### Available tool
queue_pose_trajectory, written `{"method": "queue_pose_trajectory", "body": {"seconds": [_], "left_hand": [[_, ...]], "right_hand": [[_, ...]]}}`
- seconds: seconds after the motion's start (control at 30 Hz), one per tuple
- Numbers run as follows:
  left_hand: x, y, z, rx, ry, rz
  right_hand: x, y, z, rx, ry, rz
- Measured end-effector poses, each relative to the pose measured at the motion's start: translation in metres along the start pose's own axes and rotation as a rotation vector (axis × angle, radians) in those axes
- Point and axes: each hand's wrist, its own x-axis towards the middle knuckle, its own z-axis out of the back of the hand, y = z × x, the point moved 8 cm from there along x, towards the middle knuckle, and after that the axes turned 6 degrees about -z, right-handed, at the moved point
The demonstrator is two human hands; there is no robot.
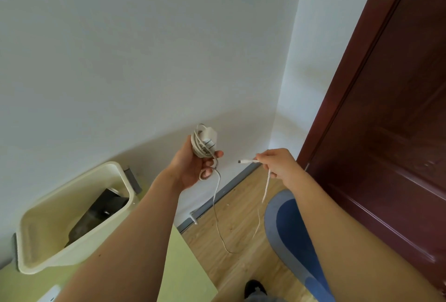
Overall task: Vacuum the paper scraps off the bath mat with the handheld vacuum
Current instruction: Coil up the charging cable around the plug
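Head view: a coiled white charger cable (201,145) with its plug block is gripped in the left hand (193,169), whose fingers (207,174) are curled round the bundle, while the cable's connector (246,161) is pinched just behind its tip between thumb and fingers of the right hand (277,165). A loose loop of cable is hung between the two hands, down toward the wooden floor (236,229). The step in hand is judged to be the unwinding of the lead for the vacuum. It is best done with the coil held loosely, so that turns are paid out one at a time without knots, and with the slack kept off the mat. The connector is pointed to the left, toward the coil, with its long axis near level. The bath mat (287,224) is laid on the floor beside the dark door (386,108), near the floor's far corner, and is partly hidden by the right forearm. Its long axis is run along the door. No scraps can be made out on it. A dark item (101,207) is seen in the cream basket (53,219) on the worktop (183,265). Whether it is the vacuum cannot be told.
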Motion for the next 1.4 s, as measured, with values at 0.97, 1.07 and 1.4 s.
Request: {"method": "queue_pose_trajectory", "body": {"seconds": [0.97,1.07,1.4], "left_hand": [[-0.002,-0.034,0.029,-0.355,-0.419,-0.23],[-0.007,-0.032,0.015,-0.104,-0.324,-0.181],[-0.01,-0.039,-0.013,0.291,-0.213,-0.239]], "right_hand": [[-0.016,-0.045,-0.013,-0.57,-0.118,0.1],[-0.019,-0.054,-0.026,-0.667,0.076,0.011],[-0.034,0.027,-0.058,-0.056,0.307,0.229]]}}
